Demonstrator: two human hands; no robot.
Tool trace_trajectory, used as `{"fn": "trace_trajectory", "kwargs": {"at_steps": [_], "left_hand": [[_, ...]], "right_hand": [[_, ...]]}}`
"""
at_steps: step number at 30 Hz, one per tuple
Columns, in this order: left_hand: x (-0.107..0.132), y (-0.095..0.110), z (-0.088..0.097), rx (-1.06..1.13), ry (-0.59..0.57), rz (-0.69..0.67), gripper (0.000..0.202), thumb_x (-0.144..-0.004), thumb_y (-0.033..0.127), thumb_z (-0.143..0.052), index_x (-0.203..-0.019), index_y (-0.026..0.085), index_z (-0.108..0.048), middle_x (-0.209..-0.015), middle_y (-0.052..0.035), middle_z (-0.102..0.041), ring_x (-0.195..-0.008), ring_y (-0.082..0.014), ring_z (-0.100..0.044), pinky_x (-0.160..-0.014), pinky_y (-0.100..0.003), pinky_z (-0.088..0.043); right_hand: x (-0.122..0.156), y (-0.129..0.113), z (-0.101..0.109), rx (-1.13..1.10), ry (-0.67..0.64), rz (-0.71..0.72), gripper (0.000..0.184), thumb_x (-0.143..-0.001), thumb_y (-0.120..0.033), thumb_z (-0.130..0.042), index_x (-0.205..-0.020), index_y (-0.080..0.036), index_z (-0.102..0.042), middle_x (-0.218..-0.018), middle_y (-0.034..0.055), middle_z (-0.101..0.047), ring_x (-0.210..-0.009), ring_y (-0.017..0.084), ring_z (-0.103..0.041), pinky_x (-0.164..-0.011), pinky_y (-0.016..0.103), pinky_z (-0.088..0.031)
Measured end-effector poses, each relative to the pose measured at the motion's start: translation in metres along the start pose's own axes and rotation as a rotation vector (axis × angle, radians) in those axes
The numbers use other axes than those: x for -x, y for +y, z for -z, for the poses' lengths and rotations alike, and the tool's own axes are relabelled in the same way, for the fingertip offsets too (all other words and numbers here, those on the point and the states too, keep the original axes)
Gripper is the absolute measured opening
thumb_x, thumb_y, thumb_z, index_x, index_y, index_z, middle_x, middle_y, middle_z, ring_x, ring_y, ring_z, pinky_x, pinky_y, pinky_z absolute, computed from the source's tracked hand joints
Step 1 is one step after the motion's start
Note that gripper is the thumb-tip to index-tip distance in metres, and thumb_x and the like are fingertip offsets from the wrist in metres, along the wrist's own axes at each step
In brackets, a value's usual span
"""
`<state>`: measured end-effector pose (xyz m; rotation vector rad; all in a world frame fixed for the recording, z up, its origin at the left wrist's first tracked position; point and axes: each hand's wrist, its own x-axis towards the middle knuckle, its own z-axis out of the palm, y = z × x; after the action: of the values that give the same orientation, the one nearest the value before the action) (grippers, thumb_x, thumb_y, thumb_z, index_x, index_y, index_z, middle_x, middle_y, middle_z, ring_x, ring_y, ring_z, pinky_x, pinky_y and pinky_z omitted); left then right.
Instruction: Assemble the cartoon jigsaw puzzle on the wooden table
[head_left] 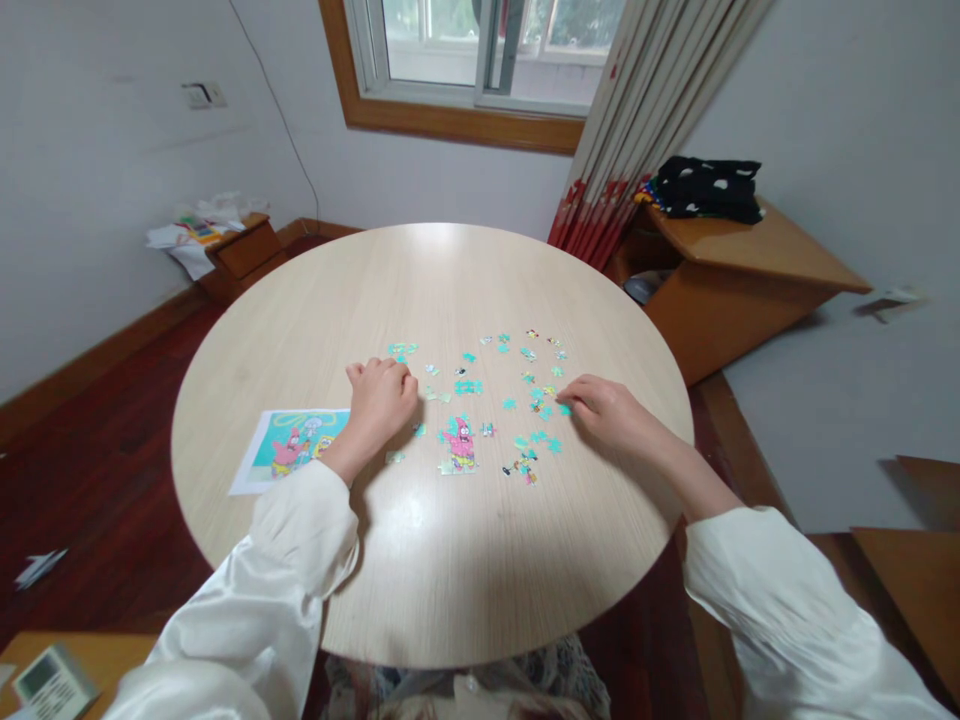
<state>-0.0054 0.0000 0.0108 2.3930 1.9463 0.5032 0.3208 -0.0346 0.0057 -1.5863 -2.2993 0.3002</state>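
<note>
Several small teal jigsaw pieces (pixel 480 385) lie scattered on a round pale wooden table (pixel 420 560). A joined cluster showing a pink cartoon figure (pixel 459 446) sits near the middle. My left hand (pixel 381 398) rests curled into a loose fist on the table, left of the pieces; what it holds, if anything, is hidden. My right hand (pixel 607 408) lies fingers down at the right edge of the scatter, fingertips pinched on a teal piece (pixel 564 408). A printed reference picture (pixel 289 446) lies flat by my left wrist.
A wooden side cabinet (pixel 742 270) with dark spotted cloth (pixel 709 188) stands at the right, beside a striped curtain (pixel 645 120). A low wooden unit with papers (pixel 210 240) is at the back left. A remote (pixel 52 685) lies at bottom left.
</note>
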Motion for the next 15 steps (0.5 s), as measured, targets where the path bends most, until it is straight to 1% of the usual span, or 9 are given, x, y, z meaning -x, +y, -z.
{"fn": "trace_trajectory", "kwargs": {"at_steps": [5,10,12,15], "left_hand": [[0.001,-0.001,-0.002,0.001,0.009,-0.004,0.033,-0.087,0.021,-0.035,-0.067,0.019,-0.061,-0.084,-0.0121,-0.070,-0.088,-0.0293,-0.055,-0.077,-0.044,-0.031],[0.001,-0.001,0.000,0.012,-0.014,0.010,0.033,-0.087,0.021,-0.034,-0.069,0.019,-0.062,-0.086,-0.0123,-0.070,-0.091,-0.0297,-0.056,-0.078,-0.045,-0.031],[0.001,0.000,0.001,0.017,-0.028,0.016,0.033,-0.087,0.020,-0.034,-0.071,0.018,-0.063,-0.088,-0.0128,-0.070,-0.092,-0.0302,-0.056,-0.079,-0.045,-0.030],[0.002,0.000,0.002,0.019,-0.033,0.011,0.034,-0.087,0.020,-0.034,-0.071,0.018,-0.064,-0.090,-0.0134,-0.070,-0.093,-0.0309,-0.056,-0.080,-0.046,-0.030]], "right_hand": [[0.000,0.003,-0.009,0.045,0.040,0.025,0.038,-0.084,-0.008,-0.041,-0.102,-0.019,-0.073,-0.105,0.0133,-0.069,-0.098,0.026,-0.064,-0.089,0.044,-0.050],[-0.010,0.016,-0.017,0.187,0.077,-0.043,0.040,-0.088,-0.012,-0.038,-0.113,-0.015,-0.068,-0.119,0.0192,-0.064,-0.108,0.032,-0.059,-0.089,0.049,-0.046],[-0.015,0.019,-0.018,0.195,0.084,-0.055,0.040,-0.090,-0.014,-0.037,-0.118,-0.014,-0.066,-0.123,0.0205,-0.063,-0.111,0.033,-0.057,-0.090,0.051,-0.044],[-0.023,0.019,-0.019,0.173,0.085,-0.039,0.038,-0.093,-0.017,-0.038,-0.120,-0.016,-0.064,-0.126,0.0196,-0.062,-0.114,0.033,-0.056,-0.092,0.052,-0.042]]}}
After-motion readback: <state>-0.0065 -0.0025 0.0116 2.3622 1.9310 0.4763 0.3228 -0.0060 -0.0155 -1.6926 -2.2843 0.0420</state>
